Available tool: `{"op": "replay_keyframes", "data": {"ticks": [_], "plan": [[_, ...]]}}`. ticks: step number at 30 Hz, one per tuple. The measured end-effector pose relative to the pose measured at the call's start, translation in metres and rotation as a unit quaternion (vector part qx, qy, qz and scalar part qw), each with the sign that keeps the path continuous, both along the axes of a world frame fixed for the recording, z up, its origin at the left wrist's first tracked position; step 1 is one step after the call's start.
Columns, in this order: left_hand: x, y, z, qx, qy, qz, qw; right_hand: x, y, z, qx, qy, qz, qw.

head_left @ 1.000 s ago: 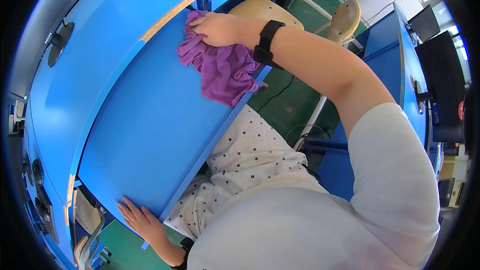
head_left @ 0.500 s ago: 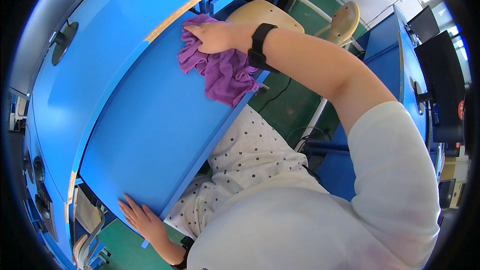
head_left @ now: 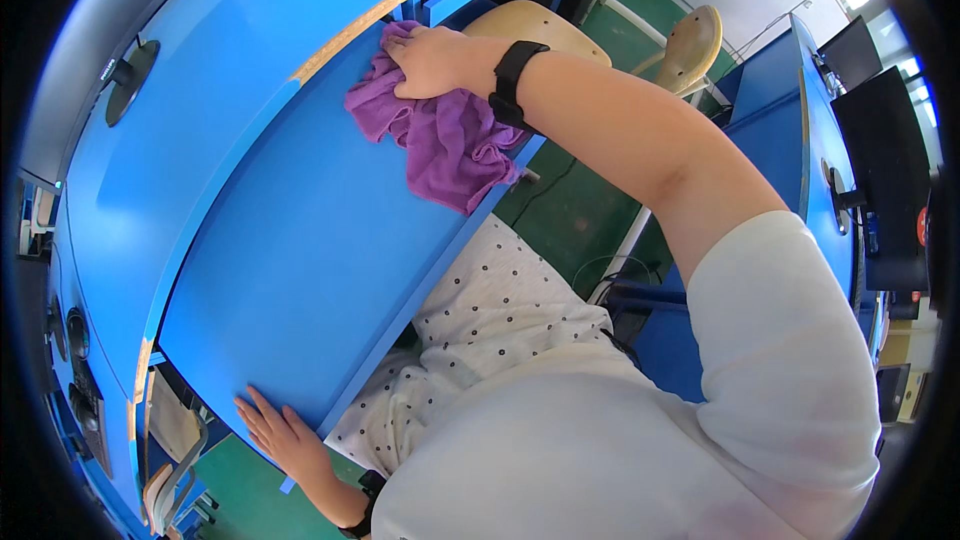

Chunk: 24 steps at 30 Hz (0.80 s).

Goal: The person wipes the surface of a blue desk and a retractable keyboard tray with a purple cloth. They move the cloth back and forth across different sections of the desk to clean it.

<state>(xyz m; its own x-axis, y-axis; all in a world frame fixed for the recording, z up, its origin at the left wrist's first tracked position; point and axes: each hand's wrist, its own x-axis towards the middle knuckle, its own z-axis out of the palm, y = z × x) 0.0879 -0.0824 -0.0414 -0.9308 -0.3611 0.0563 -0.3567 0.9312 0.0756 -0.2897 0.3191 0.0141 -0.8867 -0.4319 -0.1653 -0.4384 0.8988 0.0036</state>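
A bunched purple cloth [head_left: 450,152] lies on the far right end of a blue pull-out keyboard tray [head_left: 290,250], part of it reaching the tray's front edge. My right hand [head_left: 432,62] presses down on the cloth, its fingers curled into the folds beside the tray's back right corner. At the near left end of the tray, my left hand [head_left: 285,437] rests flat with its fingers spread, holding nothing. Black bands circle both wrists.
Above the tray runs the blue desktop [head_left: 190,70] with a worn, bare-wood edge. A monitor [head_left: 100,50] stands on it at the left. Wooden chairs [head_left: 690,50] stand beyond the right end, and another chair [head_left: 175,440] is at lower left. More monitors [head_left: 880,170] line the desk at right.
My right hand has shifted slightly toward the tray's far corner, and the cloth's folds have moved a little with it. The left hand stays in place.
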Motion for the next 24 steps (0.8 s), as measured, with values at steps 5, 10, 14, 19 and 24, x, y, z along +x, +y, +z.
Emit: {"op": "replay_keyframes", "data": {"ticks": [5, 10, 14, 19, 24], "plan": [[-0.006, 0.001, -0.003, 0.003, 0.003, -0.017, 1.000, -0.036, -0.004, -0.003, -0.015, 0.041, -0.068, 0.997], [0.000, -0.004, -0.002, 0.005, 0.006, -0.015, 1.000, -0.018, -0.010, -0.001, 0.018, 0.049, -0.024, 0.998], [-0.002, 0.003, 0.003, 0.001, -0.006, 0.004, 1.000, -0.001, 0.013, -0.002, 0.002, 0.027, -0.023, 0.999], [-0.001, -0.002, -0.005, -0.016, 0.007, -0.020, 1.000, -0.029, 0.008, -0.002, -0.008, 0.031, -0.020, 0.999], [-0.001, -0.004, -0.001, -0.007, 0.000, -0.015, 1.000, -0.039, -0.005, -0.006, 0.006, 0.020, -0.047, 0.999]]}}
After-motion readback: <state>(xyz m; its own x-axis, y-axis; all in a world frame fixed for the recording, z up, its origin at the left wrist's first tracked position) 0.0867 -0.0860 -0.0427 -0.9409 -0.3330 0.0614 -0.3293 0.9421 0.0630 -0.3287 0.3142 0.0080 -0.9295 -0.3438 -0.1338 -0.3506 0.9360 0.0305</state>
